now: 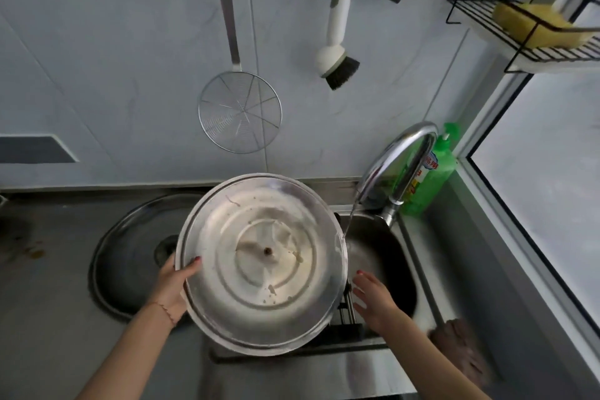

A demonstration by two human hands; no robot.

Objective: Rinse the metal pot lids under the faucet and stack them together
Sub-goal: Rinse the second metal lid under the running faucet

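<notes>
A large round metal pot lid [259,264] is held tilted over the sink, its soiled underside facing me. My left hand [173,284] grips its left rim, thumb on the inner face. A thin stream of water falls from the curved chrome faucet [401,162] onto the lid's right edge. My right hand [373,300] hovers just right of the lid over the sink basin [394,256], fingers spread, holding nothing. A second large lid [130,253] lies flat on the steel counter to the left, partly hidden behind the held one.
A green dish soap bottle [428,175] stands behind the faucet. A wire skimmer [240,113] and a dish brush [339,61] hang on the wall. A yellow sponge [535,24] lies in a black wire rack. A brownish rag [461,351] rests at the sink's right rim.
</notes>
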